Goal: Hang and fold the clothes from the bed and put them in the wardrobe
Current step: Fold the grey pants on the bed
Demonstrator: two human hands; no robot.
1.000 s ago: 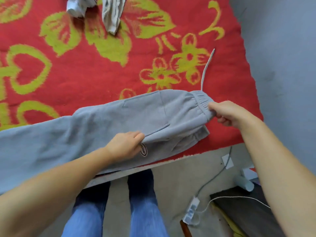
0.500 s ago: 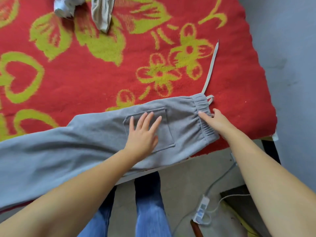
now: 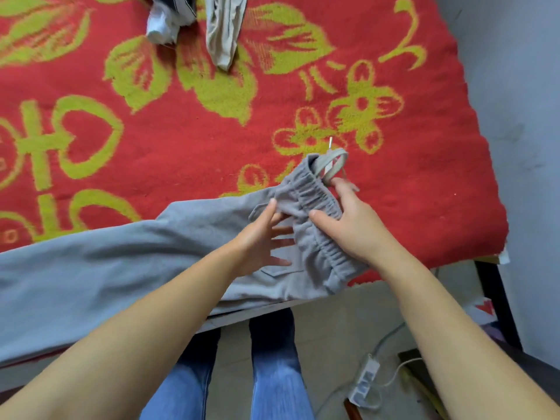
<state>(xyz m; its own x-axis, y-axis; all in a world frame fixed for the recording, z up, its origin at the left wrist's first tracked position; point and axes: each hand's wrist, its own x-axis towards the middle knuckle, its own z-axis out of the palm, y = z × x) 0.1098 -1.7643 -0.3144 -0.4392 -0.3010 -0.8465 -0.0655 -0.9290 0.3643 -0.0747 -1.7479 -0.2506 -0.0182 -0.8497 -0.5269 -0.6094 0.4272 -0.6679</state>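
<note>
Grey sweatpants (image 3: 106, 268) lie along the near edge of the bed, legs running off to the left. Their elastic waistband (image 3: 315, 192) is lifted and bent back toward the left. My right hand (image 3: 348, 225) grips that waistband, thumb on top of the cloth. A looped grey drawstring (image 3: 333, 160) sticks out just above its fingers. My left hand (image 3: 260, 241) lies with spread, straight fingers on the seat of the pants near the back pocket, partly under the folded-over waistband.
The bed carries a red blanket with yellow-green flowers (image 3: 181, 140). A beige garment (image 3: 224, 31) and a striped crumpled one (image 3: 166, 19) lie at its far edge. A grey wall (image 3: 515, 86) stands right. A power strip with cables (image 3: 363, 386) lies on the floor by my feet.
My right hand has taken hold of the waistband and drawn it up and leftward over the pants. The drawstring, straight before, now curls in a loop. My left hand shifted right, under the fold.
</note>
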